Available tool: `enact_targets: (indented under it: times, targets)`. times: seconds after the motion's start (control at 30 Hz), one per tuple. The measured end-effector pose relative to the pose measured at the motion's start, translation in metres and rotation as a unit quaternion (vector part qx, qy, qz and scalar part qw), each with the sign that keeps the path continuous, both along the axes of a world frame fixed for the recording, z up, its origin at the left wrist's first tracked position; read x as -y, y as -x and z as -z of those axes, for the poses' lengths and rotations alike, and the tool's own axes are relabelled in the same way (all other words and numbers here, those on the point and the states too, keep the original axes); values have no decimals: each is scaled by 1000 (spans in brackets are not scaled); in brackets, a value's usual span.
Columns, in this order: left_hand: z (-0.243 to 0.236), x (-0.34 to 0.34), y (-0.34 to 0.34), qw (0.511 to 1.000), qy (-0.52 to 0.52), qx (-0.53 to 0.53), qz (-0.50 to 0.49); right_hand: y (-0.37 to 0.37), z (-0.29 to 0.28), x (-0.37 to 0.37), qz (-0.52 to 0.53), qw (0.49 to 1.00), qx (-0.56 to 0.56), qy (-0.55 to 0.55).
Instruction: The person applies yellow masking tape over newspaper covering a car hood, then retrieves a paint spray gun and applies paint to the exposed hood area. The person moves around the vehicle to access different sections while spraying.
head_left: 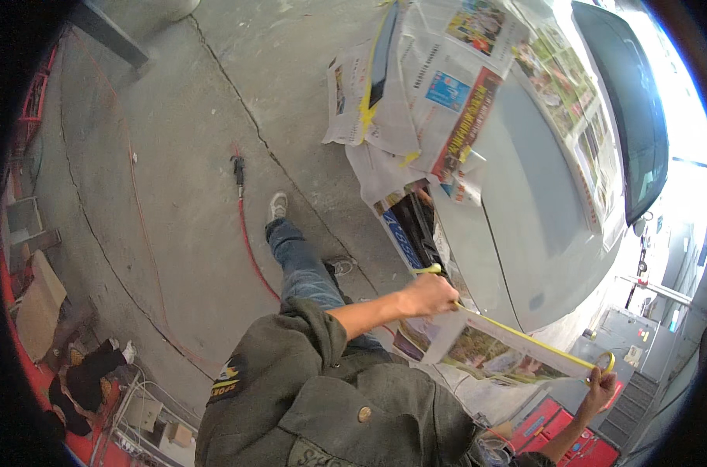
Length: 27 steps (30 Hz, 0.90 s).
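Between my two hands stretches a newspaper sheet point(486, 354) with a yellow strip of masking tape point(532, 340) along its upper edge. My left hand point(431, 296) is closed, pinching the sheet's near-car corner, and a short yellow piece point(426, 270) sticks out beside its fingers. Lower right, my right hand point(599, 391) grips the other end together with the roll of masking tape point(606, 361). Just beyond the sheet is the car's grey hood point(517, 202). More newspaper point(423, 78), fixed with yellow tape, covers the car's front at the top. The fingertips' exact hold is partly hidden.
A red hose point(247, 233) with a black fitting lies on the concrete floor point(182, 148) by my shoe point(278, 205). Red tool cabinets point(552, 432) stand lower right. Cardboard point(40, 307) and dark cloth point(93, 381) are at left. The car's windshield point(626, 109) is upper right.
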<state>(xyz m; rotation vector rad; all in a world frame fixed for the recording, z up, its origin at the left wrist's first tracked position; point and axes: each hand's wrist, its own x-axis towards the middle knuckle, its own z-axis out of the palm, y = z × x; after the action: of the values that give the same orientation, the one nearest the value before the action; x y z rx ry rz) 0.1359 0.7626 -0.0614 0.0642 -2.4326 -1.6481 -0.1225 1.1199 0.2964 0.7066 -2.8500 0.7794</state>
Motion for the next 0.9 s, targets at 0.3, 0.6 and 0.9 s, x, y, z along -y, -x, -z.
enact_targets:
  times: [0.3, 0.6, 0.9]
  targets:
    - [103, 157, -123, 981, -92, 92, -146, -35, 112, 274, -88, 992, 87, 0]
    - [226, 306, -152, 952, -102, 123, -262, -84, 248, 478, -192, 978, 72, 46]
    - [318, 373, -112, 930, -69, 120, -340, -98, 333, 573, -255, 965, 2, 65]
